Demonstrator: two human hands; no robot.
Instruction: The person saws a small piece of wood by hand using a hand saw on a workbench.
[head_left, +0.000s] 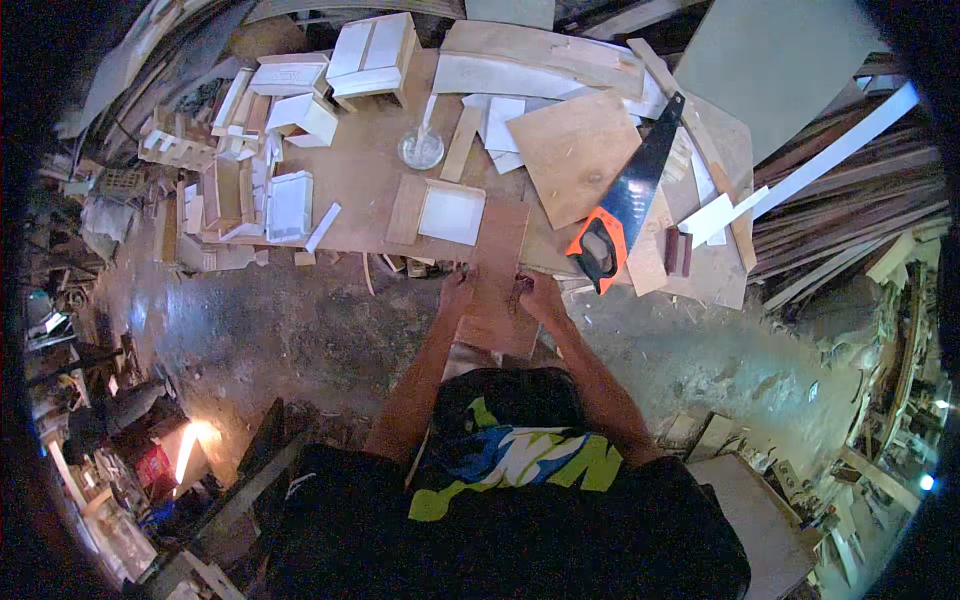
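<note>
A long reddish-brown wooden board (490, 315) extends from near my body onto the workbench edge. My left hand (456, 288) is closed on its left edge. My right hand (539, 295) grips the right edge, with a small dark patch by its fingers that I cannot make out. Just beyond sit a white panel (451, 210) and a light wooden piece (408, 205). To the right lies a handsaw (630, 195) with a dark blade and an orange-and-black handle, partly over a square plywood sheet (560, 150).
The workbench (350, 180) holds small white-topped boxes (365, 60), a clear container with a stick (419, 148), offcuts and a long white strip (830, 150). Timber stacks (850, 245) line the right side. Below is a concrete floor (300, 330), with scrap and a bright lamp (187, 450) at lower left.
</note>
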